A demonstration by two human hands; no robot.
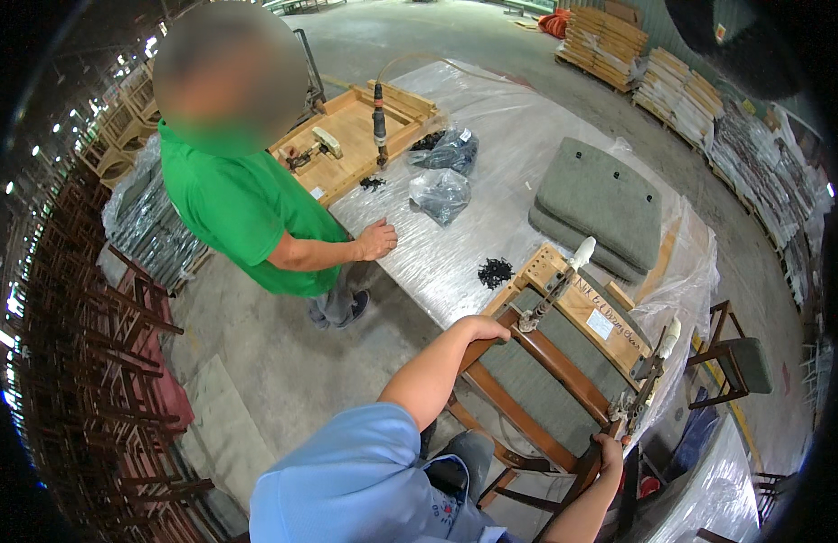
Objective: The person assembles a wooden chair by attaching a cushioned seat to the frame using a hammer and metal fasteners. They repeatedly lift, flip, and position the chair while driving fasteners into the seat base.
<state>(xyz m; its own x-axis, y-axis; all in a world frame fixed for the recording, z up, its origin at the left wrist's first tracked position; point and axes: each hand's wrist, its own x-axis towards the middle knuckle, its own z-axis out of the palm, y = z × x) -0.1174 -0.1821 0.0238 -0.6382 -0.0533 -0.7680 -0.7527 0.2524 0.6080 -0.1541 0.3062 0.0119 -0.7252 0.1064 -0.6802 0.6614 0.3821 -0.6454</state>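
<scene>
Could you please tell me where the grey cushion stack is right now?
The cushion stack is right of centre in the head view, on the plastic-covered table, just beyond the wooden jig.

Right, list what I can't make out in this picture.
All in the head view:
- Left hand: fingertips, hidden by the chair.
- Right hand: fingertips, also behind the chair; its forearm is cut off by the lower edge.
- Clear bag: contents, obscured by creased, shiny plastic.
- Black bits: each one's shape, too small.
- Other person's face: blurred out.
</scene>
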